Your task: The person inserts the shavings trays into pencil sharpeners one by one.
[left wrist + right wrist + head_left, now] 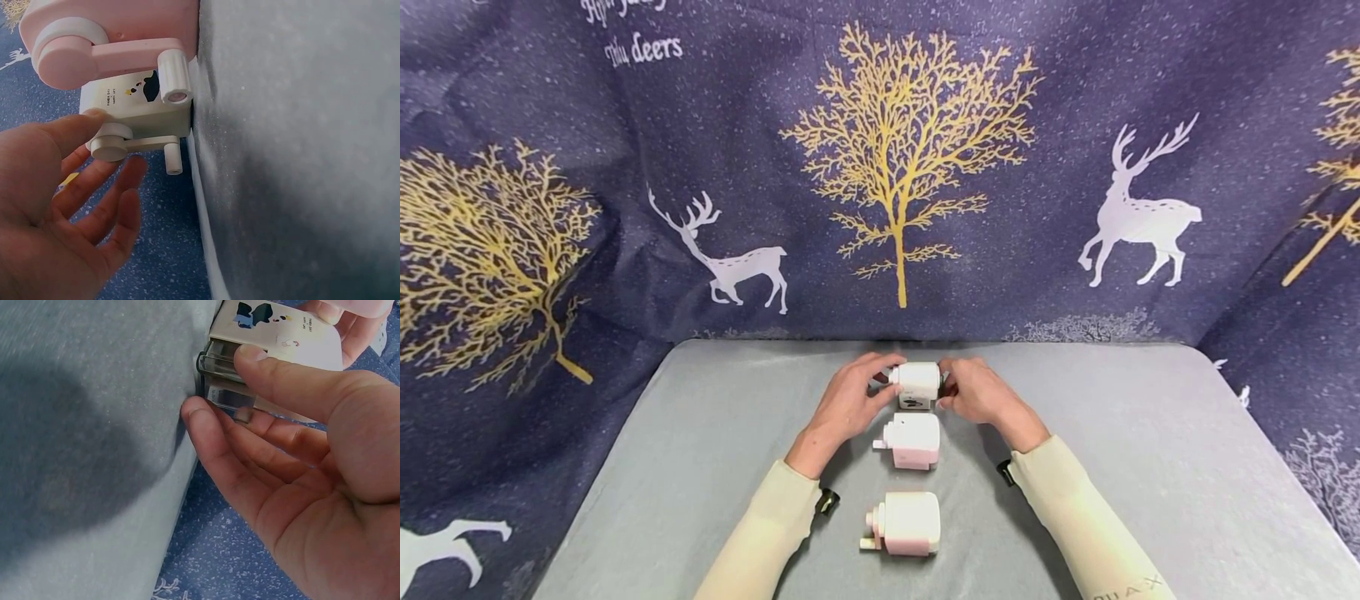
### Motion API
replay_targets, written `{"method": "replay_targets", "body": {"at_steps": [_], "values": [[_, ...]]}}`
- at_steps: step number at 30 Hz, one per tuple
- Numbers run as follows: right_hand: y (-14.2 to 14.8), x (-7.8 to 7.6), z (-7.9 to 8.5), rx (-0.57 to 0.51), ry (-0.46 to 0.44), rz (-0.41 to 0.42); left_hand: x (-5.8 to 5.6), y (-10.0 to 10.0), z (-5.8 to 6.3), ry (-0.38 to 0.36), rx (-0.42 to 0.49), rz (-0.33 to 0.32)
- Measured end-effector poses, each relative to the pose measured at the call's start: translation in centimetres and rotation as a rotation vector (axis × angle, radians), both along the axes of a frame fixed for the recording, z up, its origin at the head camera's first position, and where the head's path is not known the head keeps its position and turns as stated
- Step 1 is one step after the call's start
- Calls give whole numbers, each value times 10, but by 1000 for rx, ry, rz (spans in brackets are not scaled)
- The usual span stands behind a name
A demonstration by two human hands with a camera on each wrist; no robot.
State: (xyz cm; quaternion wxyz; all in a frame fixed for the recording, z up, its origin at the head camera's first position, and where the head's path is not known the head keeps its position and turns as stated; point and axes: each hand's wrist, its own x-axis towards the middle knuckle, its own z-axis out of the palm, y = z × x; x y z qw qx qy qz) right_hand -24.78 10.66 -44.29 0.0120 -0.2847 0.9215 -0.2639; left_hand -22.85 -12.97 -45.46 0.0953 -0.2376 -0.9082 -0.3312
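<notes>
A white crank pencil sharpener [919,377] with a dark printed picture stands near the table's back edge, between both hands. My left hand [848,396] holds its crank side, the thumb at the body beside the white crank [111,149] and the other fingers loosely bent behind. On the opposite side, my right hand [976,392] pinches the clear shavings drawer [222,365] between thumb and fingers. The drawer stands partly out of the body. Just in front of this sharpener is a pink-and-white pencil sharpener [914,437], its crank facing left.
Another pink-and-white pencil sharpener [912,521] stands closer to me, lined up with the others between my forearms. Grey cloth covers the table [700,450]. A dark blue curtain [737,150] printed with trees and deer hangs right behind the back edge.
</notes>
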Motion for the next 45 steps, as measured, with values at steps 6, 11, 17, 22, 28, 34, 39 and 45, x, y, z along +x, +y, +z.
{"method": "replay_targets", "body": {"at_steps": [6,11,17,22,28,34,39,45], "values": [[-1,-1,1,18,10,0,0,1,0,12,9,-3],[-3,-2,2,36,2,-2,0,0,-1,3,6,0],[-4,-3,1,34,6,3,1,-1,0,-14,-3,4],[-4,-3,0,35,6,2,1,-1,0,-13,-7,5],[-4,-4,-1,31,15,13,1,-1,0,-7,-4,2],[-4,-3,-2,30,18,14,1,0,-1,4,3,0],[-5,-4,-3,23,16,12,1,0,-2,14,8,0],[-5,-4,-3,22,13,11,1,0,-1,16,13,6]]}}
